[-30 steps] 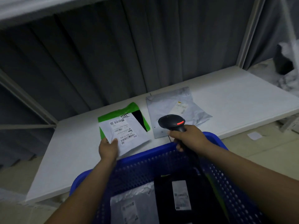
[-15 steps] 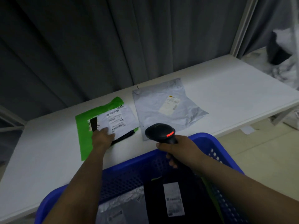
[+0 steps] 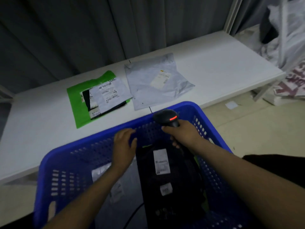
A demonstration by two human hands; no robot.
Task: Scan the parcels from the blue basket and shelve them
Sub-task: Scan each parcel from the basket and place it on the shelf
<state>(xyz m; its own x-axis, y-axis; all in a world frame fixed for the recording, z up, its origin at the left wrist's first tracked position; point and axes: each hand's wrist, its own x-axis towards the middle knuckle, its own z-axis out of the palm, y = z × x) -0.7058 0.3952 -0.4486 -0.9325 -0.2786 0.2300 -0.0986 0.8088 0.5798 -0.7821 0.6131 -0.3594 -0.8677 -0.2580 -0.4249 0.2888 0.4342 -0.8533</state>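
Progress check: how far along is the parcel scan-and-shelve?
Done: green parcel and grey parcel lie on the white shelf. In hand: right hand grips the scanner; left hand hovers open over the blue basket. Left: a black parcel and a silver parcel in the basket.

Right hand (image 3: 184,135) grips scanner (image 3: 166,117) over blue basket (image 3: 62,162); left hand (image 3: 123,146) empty inside basket above black parcel (image 3: 168,179); green parcel (image 3: 92,98), grey parcel (image 3: 156,81) on shelf (image 3: 222,63).

Four parcels: two on the one shelf (image 3: 214,63), a green parcel (image 3: 77,103) and a grey parcel (image 3: 148,83); two in the one basket (image 3: 189,105), a black parcel (image 3: 168,187) and a silver parcel (image 3: 99,172). One scanner (image 3: 165,117). Two hands: left hand (image 3: 123,144), right hand (image 3: 183,134).
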